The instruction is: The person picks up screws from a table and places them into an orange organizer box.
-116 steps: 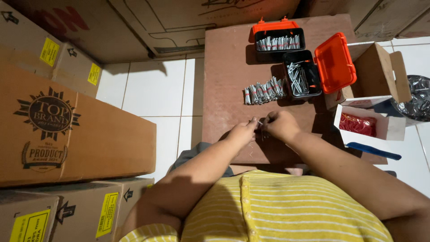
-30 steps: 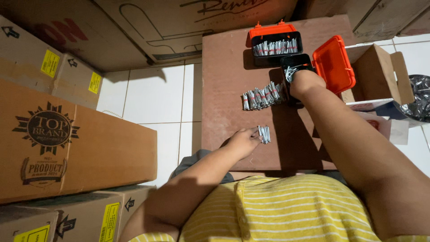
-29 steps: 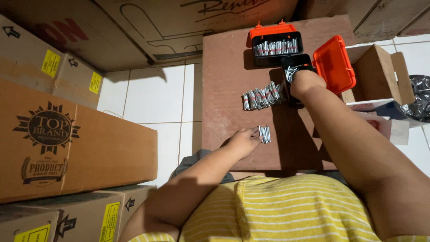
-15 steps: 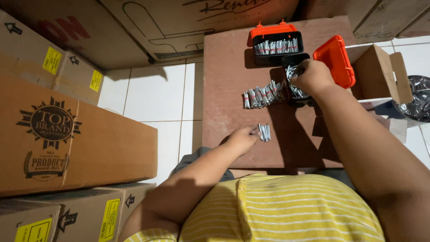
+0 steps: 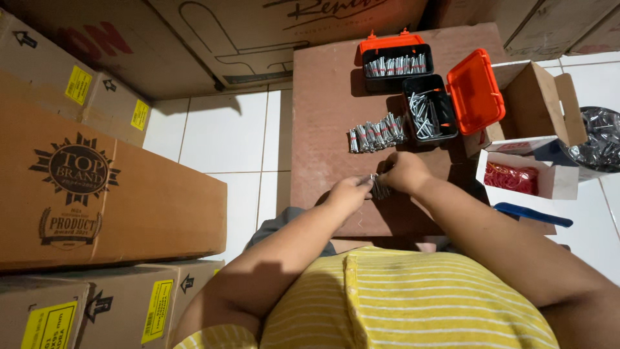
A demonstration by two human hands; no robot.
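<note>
Metal screws (image 5: 380, 187) are sitting in a small bunch near the front edge of the brown surface (image 5: 323, 116). Both hands are meeting there: the left hand (image 5: 349, 192) and the right hand (image 5: 403, 173) are each pinching the bunch in a narrow grip. More screws (image 5: 376, 134) are lying mid-surface beside an open orange-lidded box (image 5: 431, 115).

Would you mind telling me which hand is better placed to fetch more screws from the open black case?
Probably the right hand: it sits nearer the open black case on the board's right side, while the left hand steadies the small bundle.
</note>
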